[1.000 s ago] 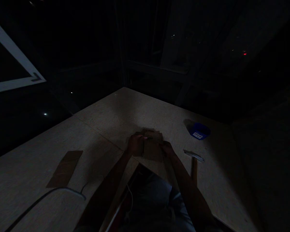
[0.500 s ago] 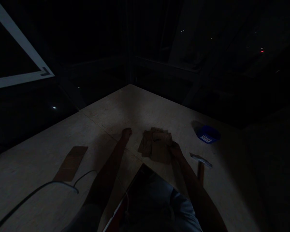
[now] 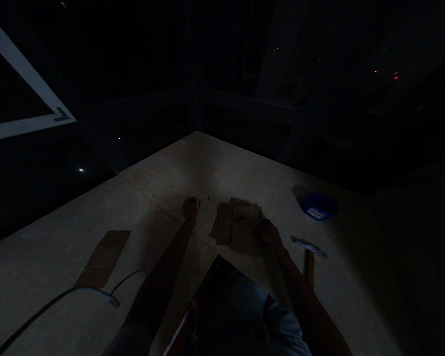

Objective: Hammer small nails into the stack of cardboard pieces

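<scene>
A stack of ragged brown cardboard pieces (image 3: 244, 235) lies on the pale surface in front of me, with small dark bits (image 3: 240, 218) on top. My right hand (image 3: 267, 232) is closed at the stack's right edge, its curled fingers against the cardboard. To the left of the stack, my left hand (image 3: 190, 208) rests low over the surface with its fingers closed; what they hold, if anything, is too dark to make out. Just beyond its fingertips lie small thin dark pieces (image 3: 199, 202), possibly nails or screws.
A hammer (image 3: 308, 249) with a wooden handle lies right of my right forearm. Behind it stands a blue plastic tub (image 3: 319, 206) with a white label. At left are a loose cardboard piece (image 3: 104, 258) and a cable (image 3: 59, 295). Dark window panes border the surface.
My left hand has shifted slightly left, and small dark pieces now show on the surface beside it. My right hand stays at the cardboard's edge. The view has tilted a little.
</scene>
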Available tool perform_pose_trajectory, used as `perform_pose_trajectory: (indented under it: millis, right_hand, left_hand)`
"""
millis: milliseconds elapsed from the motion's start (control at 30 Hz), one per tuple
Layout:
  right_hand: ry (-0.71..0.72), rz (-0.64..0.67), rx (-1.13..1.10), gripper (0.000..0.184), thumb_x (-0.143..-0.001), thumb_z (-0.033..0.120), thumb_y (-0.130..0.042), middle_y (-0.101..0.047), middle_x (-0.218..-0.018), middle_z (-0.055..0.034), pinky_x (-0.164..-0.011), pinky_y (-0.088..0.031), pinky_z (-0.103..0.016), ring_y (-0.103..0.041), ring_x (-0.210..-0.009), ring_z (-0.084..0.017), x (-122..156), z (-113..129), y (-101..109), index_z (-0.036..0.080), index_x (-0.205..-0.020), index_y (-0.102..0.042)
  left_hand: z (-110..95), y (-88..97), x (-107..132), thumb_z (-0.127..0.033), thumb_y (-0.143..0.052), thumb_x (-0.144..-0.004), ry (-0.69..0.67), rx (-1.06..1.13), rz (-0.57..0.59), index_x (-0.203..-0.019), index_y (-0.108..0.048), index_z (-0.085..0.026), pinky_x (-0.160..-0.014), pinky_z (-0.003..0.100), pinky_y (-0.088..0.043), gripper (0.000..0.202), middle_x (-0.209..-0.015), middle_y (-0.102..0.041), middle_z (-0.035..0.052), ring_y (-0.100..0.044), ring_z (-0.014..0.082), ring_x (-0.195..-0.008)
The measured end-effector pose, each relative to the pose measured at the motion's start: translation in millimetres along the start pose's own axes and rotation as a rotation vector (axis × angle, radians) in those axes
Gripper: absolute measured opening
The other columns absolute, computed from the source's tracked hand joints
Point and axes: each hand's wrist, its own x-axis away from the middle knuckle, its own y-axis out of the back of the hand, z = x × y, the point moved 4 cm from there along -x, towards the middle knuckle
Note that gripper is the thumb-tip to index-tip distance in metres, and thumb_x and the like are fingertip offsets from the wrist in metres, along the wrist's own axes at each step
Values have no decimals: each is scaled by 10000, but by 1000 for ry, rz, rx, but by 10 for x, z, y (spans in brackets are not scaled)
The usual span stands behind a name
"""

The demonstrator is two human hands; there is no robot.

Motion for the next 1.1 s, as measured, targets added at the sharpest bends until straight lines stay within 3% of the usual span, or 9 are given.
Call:
perform_pose_trajectory:
  millis: [100,267,400,600,933,1100]
  right_hand:
    - [73,-33,99,221,-852,316,-658,-731,-983,-183,-855,-502,-363,-679,-1006,-305,2,141,40,174,-1010,-720]
    - [312,2,182,301,-953,293,-556,-672,-1231,-172,-1052,-421,-398,-563,-1209,-289,-65,517,-48,162,-1188,-691]
    - [481,113,225,291,-928,258,-623,-677,-1257,-130,-1066,-418,-391,-565,-1213,-262,-177,690,-184,183,-1196,-707]
    - [638,261,255,267,-919,142,-604,-722,-1237,-93,-1076,-425,-423,-631,-1191,-244,-325,697,-230,235,-1111,-764]
    - [772,391,225,365,-840,45,-606,-751,-1211,-56,-1088,-451,-367,-670,-1178,-225,-379,732,-178,260,-1064,-798]
    - [773,396,226,382,-850,79,-606,-751,-1214,-54,-1061,-475,-368,-684,-1152,-229,-421,718,-113,260,-1144,-771]
  left_hand:
    - [-74,-124,309,-335,-547,-909,-104,-63,7,-1001,-655,-178,-1032,468,-465,212,-1119,-677,125,-591,253,-1123]
    - [-137,-605,1201,-310,-682,-816,-314,-134,254,-1141,-660,-210,-1104,460,-433,342,-1261,-665,114,-582,282,-1221]
    - [-166,-877,1688,-335,-597,-905,-664,-457,397,-1269,-610,-200,-1123,510,-420,388,-1351,-606,144,-520,302,-1305]
    - [-33,-936,1757,-277,-572,-920,-819,-541,478,-1256,-633,-217,-1134,528,-408,347,-1443,-556,126,-463,303,-1377]
    - [-38,-942,1772,-279,-545,-935,-792,-577,477,-1234,-648,-230,-1138,517,-392,320,-1453,-553,112,-448,289,-1398]
    - [-20,-943,1761,-285,-549,-935,-794,-571,458,-1241,-641,-208,-1133,509,-396,329,-1451,-553,126,-447,288,-1401]
